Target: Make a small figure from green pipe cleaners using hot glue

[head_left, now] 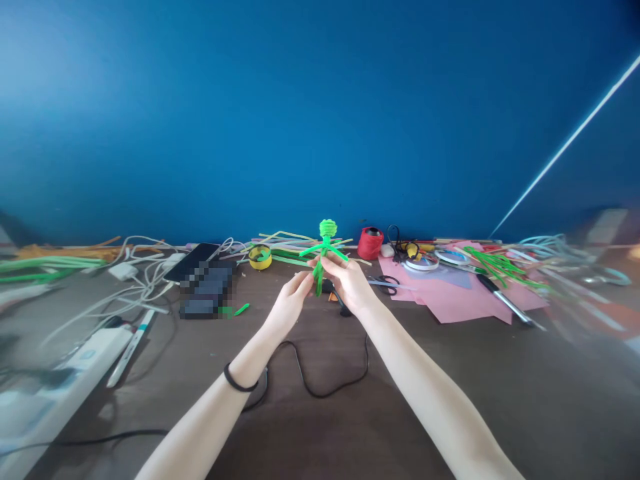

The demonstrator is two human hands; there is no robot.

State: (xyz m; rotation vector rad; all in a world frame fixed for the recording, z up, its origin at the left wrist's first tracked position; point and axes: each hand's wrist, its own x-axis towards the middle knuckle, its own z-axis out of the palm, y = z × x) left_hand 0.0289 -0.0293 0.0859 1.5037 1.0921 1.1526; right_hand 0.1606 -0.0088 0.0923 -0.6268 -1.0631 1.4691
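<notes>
A bright green pipe-cleaner figure (328, 229) stands upright in front of me, with a coiled round head, two arms spread sideways and strands hanging below. My right hand (347, 280) is closed round its body, thumb and fingers pinching just under the arms. At the lower strands, my left hand (295, 293) is closed too, its fingertips pressed against the green from the left. The fingers partly hide the figure's middle. Behind the hands lies a small black object (344, 308) on the table, partly covered by my right hand.
Left are white cables (145, 283), a phone (197, 261), a power strip (75, 380) and a marker (131, 350). A yellow tape roll (260, 257) and red roll (370, 244) stand behind. Pink paper (450, 300), scissors (389, 285) and a pen (505, 300) lie right; a black cable (325, 395) crosses the table (310, 440).
</notes>
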